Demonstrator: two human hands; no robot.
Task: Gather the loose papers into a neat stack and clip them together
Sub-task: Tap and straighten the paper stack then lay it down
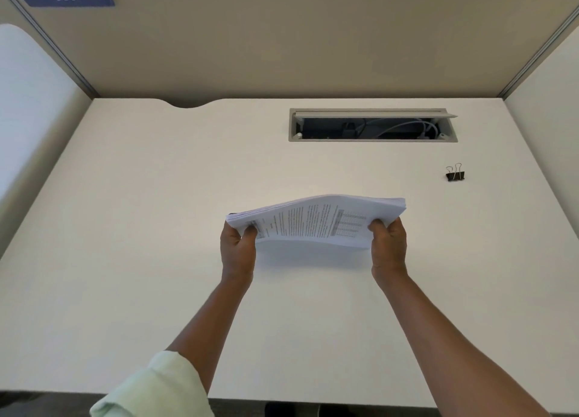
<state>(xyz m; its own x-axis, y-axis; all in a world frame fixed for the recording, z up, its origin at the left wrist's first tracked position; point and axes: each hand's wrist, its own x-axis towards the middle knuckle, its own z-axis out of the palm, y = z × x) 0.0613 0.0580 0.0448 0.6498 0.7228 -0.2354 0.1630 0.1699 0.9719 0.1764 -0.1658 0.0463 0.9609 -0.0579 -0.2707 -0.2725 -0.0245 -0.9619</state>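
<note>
The left hand [237, 250] and the right hand [388, 247] each pinch one end of the printed paper stack [316, 220], held above the bench [156, 197]. A black binder clip [455, 174] sits well apart, far right.

Cannot read the print on the papers [316, 222]: too blurred. Cannot see most fingers [377, 226], tucked beneath them. Cannot see the whole sleeve [150, 388]: cut off below.
</note>
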